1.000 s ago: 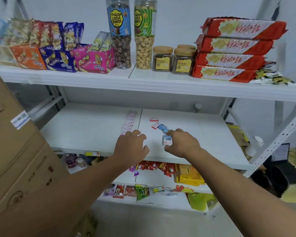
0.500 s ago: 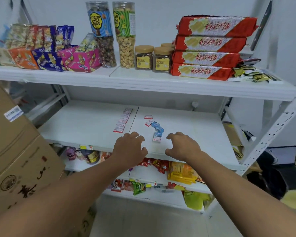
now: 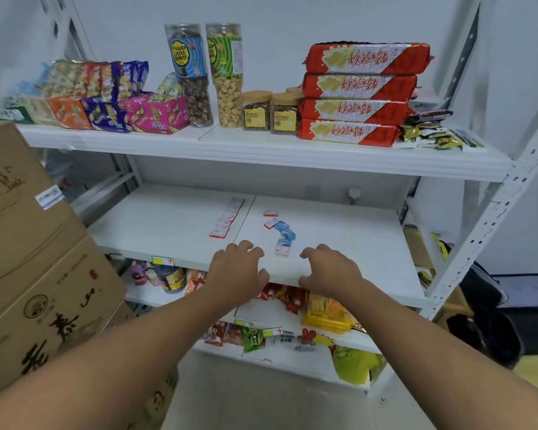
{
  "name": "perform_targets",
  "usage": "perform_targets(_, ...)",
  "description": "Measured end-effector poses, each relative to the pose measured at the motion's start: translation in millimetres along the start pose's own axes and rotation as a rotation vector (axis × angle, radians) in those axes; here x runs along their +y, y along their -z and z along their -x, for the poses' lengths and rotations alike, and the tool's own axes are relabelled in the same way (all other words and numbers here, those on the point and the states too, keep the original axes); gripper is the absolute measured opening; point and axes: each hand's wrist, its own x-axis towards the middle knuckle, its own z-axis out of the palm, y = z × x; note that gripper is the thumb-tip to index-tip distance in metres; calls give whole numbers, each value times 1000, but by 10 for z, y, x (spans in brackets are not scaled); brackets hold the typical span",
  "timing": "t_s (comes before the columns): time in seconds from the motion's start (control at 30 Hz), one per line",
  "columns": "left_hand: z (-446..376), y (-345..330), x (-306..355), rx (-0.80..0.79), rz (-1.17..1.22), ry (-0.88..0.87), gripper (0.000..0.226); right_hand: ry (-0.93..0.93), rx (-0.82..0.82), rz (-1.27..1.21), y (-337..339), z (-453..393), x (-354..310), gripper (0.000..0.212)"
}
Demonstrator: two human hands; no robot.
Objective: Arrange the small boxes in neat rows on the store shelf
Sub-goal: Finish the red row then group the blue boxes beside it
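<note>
White painted metal forms the middle shelf (image 3: 339, 243), and both hands sit at its front edge in the lower centre of the frame. The left hand (image 3: 235, 271) lies palm down with its fingers loosely bent, holding nothing. The right hand (image 3: 330, 270) lies the same way, also holding nothing.

Between the two hands, slightly further in, lies the nearest small white box with a red border (image 3: 282, 250). It sits just beside the right hand's fingertips and up-left of them, so the right hand is judged the nearer one for the next pick. Its long axis appears to run roughly towards the back of the shelf; the view is too small to be sure.

Beyond it, a loose cluster of small blue boxes (image 3: 284, 231) and two more red-and-white boxes (image 3: 270, 218) trails towards the centre of the frame, unaligned. To the left of the cluster, a finished row of small red-and-white boxes (image 3: 227, 218) runs front to back beside the seam in the shelf. The loose boxes likely need to form a second row parallel to it.

Brown cardboard cartons (image 3: 28, 259) stand at the left edge of the frame. The upper shelf (image 3: 261, 153) carries red wrapped packs (image 3: 357, 91), clear snack jars (image 3: 208, 72) and coloured snack boxes (image 3: 106, 110).
</note>
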Motion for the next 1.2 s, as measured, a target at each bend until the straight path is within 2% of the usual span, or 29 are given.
perform_targets(0.27,300,-46,-125,15,30,2,56,-10,14,30,45,274,-360,65)
perform_targets(0.43,419,-86,-143,112,90,-33,55,-8,0,35,15,350,-497,64)
perform_targets(0.57,516,-84,-181,63,102,17,56,2,-9,37,0,420,-480,64)
perform_targets(0.73,434,1,-145,30,49,59,60,41,32,47,107,368,-284,63)
perform_targets(1.2,77,-6,661,-31,-24,163,62,159,31,-4,230,148,572,61)
